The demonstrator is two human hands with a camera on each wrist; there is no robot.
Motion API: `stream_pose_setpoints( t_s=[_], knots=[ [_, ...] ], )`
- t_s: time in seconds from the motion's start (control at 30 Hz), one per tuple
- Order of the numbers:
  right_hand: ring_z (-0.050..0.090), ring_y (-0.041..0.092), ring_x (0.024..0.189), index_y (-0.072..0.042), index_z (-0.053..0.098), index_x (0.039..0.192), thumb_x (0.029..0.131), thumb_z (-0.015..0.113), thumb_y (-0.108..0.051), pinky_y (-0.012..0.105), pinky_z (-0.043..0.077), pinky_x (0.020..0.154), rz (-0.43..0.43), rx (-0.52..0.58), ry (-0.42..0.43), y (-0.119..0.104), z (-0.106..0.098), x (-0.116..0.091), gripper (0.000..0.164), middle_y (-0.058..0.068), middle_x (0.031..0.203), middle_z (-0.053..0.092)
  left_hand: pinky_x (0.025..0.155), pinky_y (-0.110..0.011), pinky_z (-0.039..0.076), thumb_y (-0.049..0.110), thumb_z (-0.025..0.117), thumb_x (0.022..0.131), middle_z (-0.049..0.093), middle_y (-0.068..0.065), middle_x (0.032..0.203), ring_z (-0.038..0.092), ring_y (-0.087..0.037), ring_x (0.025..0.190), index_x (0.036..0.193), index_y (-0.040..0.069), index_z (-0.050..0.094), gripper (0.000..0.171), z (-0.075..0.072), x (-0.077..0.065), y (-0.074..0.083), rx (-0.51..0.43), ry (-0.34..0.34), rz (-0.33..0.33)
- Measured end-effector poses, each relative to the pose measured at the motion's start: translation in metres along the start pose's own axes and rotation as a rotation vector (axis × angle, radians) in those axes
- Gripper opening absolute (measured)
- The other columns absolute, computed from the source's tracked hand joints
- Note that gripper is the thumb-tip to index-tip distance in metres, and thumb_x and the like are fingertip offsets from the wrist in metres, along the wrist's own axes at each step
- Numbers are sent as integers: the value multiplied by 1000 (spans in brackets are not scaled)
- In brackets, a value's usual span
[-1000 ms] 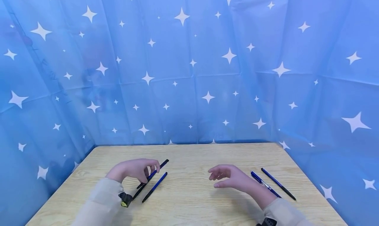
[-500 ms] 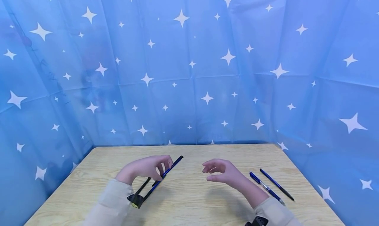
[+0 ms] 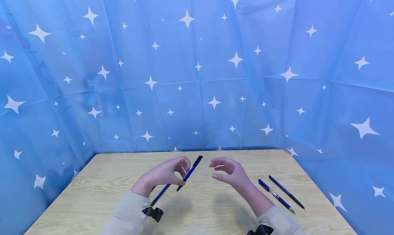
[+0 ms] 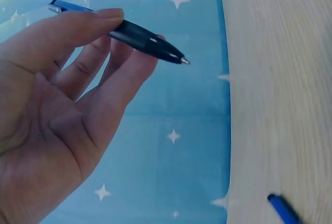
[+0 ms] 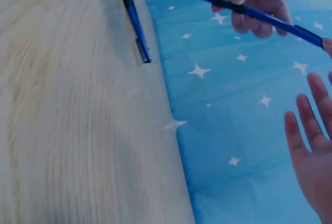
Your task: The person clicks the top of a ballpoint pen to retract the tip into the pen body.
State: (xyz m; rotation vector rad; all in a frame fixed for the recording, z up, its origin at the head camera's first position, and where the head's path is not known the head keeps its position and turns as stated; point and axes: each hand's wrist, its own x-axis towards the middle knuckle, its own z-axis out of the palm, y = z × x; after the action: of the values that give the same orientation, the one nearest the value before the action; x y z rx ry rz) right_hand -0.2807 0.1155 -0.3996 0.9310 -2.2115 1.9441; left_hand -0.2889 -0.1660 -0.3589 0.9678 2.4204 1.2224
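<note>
My left hand point(image 3: 163, 175) pinches a blue and black ballpoint pen point(image 3: 195, 166) between thumb and fingers, above the table. The pen slants, its black clicker end up and to the right. In the left wrist view the pen's metal point juts past the fingertips point(image 4: 119, 15). My right hand point(image 3: 232, 172) hovers just right of the pen with fingers loosely bent and nothing in its grasp. The right wrist view has the pen point(image 5: 259, 17) reaching toward a right fingertip point(image 5: 328, 45); whether they touch I cannot tell.
A blue pen point(image 3: 160, 194) lies on the wooden table point(image 3: 203, 207) under my left wrist; a darker one point(image 3: 153, 188) beside it is mostly hidden. Two more pens, one with a clear section point(image 3: 277, 196) and one blue-black point(image 3: 287, 192), lie at the right. A starry blue curtain point(image 3: 197, 91) surrounds the table.
My left hand has lifted the pen off the table and carried it up and rightward. My right hand has drifted slightly left and up, closer to it.
</note>
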Motion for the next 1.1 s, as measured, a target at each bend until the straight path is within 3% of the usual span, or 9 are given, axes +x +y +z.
stream_pose_setpoints(
  t_s=[0.1,0.23,0.4,0.53,0.67,0.8,0.9,1.1],
  knots=[
    [60,27,110,0,59,127,85,74,-4,50,47,95,-20,37,40,-4,3,1,45,20,118,62,74,-33,55,-8,73,81,57,-4,101,63,-19,91,107,7,52,37,8,6,3,-27,0,20],
    [61,28,109,1,56,130,85,75,-6,42,50,93,-29,86,62,-9,7,3,49,22,118,61,75,-33,55,-8,73,81,57,-4,102,64,-19,90,106,5,52,35,18,12,8,-71,14,36],
    [59,34,111,-1,56,132,87,74,-6,36,52,91,-43,139,90,-13,11,4,50,17,120,63,76,-32,55,-9,74,80,59,-4,100,65,-18,91,104,7,53,35,30,18,14,-108,42,42],
    [61,27,109,-1,59,129,88,72,-6,35,52,90,-73,135,130,-16,12,5,43,13,118,65,78,-33,55,-9,74,80,61,-4,97,64,-18,90,105,8,53,37,38,22,18,-143,81,56],
    [65,21,103,-3,59,129,89,72,-8,34,53,87,-44,139,186,-17,12,6,42,12,110,67,81,-36,54,-11,75,78,63,-6,95,64,-21,87,110,5,54,41,48,25,21,-222,146,63],
    [66,23,102,-5,58,132,89,72,-11,37,54,86,-10,168,213,-20,12,6,45,15,111,67,78,-35,54,-8,76,78,64,-6,93,64,-21,86,109,5,55,39,59,26,24,-317,234,8],
    [66,27,102,-5,58,132,89,72,-10,39,54,86,-16,190,222,-22,12,6,45,18,114,66,76,-34,54,-8,76,79,64,-5,90,64,-20,86,106,4,55,36,68,27,25,-401,292,-33],
    [66,29,101,-2,58,130,90,71,-8,39,55,85,-37,212,224,-24,13,6,42,22,115,65,72,-32,55,-12,75,75,65,-4,86,63,-18,81,102,-1,55,35,82,29,26,-568,383,-48]
  ],
)
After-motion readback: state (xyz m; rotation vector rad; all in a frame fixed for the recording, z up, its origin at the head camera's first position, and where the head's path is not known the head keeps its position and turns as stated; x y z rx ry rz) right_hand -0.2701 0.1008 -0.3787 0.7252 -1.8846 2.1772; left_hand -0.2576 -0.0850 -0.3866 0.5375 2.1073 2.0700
